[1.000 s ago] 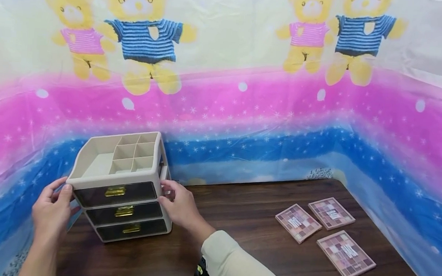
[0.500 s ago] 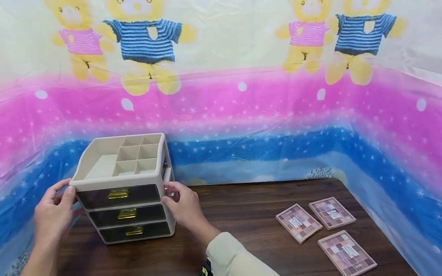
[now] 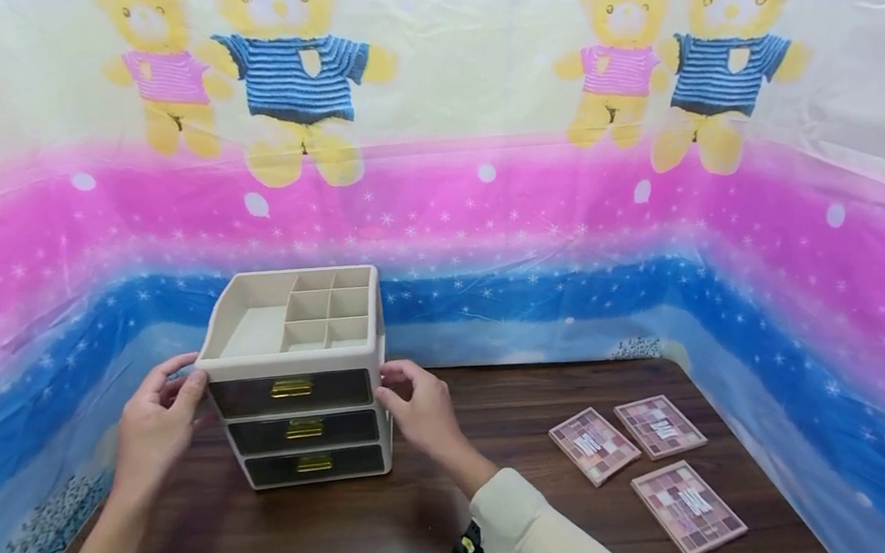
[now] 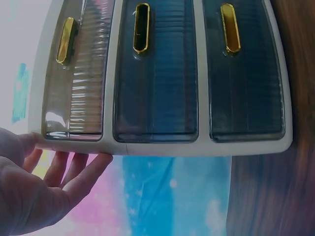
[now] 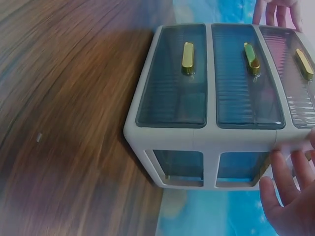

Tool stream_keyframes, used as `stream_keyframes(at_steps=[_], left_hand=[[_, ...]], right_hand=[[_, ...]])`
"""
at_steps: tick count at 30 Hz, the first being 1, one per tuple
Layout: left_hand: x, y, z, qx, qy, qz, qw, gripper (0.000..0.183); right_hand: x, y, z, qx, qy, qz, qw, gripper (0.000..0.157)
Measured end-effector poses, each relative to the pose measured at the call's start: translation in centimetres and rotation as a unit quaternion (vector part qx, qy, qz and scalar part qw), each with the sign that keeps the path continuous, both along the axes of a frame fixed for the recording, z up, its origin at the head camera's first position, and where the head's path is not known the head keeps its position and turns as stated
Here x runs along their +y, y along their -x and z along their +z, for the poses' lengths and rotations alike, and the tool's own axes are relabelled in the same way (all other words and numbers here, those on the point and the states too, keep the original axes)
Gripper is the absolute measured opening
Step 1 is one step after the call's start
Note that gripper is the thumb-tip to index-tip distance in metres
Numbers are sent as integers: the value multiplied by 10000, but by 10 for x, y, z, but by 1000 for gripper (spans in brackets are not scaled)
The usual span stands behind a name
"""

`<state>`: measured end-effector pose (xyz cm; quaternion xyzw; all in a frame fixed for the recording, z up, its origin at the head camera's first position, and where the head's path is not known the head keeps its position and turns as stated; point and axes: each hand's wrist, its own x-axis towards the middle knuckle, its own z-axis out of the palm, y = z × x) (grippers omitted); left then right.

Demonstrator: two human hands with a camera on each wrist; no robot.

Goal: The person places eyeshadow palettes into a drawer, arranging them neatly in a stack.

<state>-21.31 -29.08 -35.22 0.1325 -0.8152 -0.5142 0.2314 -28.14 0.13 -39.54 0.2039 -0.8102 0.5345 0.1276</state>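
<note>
A cream drawer organizer (image 3: 250, 367) stands at the table's left, with three dark see-through drawers in front. Each drawer bears a gold handle (image 3: 307, 428), and all three are closed. Its top tray is divided into several compartments. At the upper left front corner, my left hand (image 3: 160, 420) grips the side, thumb at the front edge. My right hand (image 3: 428, 405) holds the opposite side near the top drawer, fingers bent against the frame. In the left wrist view, the left fingertips (image 4: 105, 158) touch the side wall. The right wrist view has the right hand (image 5: 300, 199) by the upper side frame.
Three eyeshadow palettes (image 3: 689, 508) lie on the right of the dark wooden table (image 3: 525, 423). A printed cloth (image 3: 482, 228) with bears hangs behind the table and along its sides.
The drawer organizer has moved to the right across the table, with both hands moving along on its sides. The palettes stay where they were.
</note>
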Motion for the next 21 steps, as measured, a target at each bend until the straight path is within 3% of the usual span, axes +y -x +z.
stream_keyframes(at_steps=[6,21], left_hand=[[28,1,1,309,54,-481,9984,46],[104,12,-5,562,50,-1402,9885,40]], right_hand=[[35,-4,1,182,-85,-124,9997,24],[132,-21,-2,316,-271,-663,9969,27]])
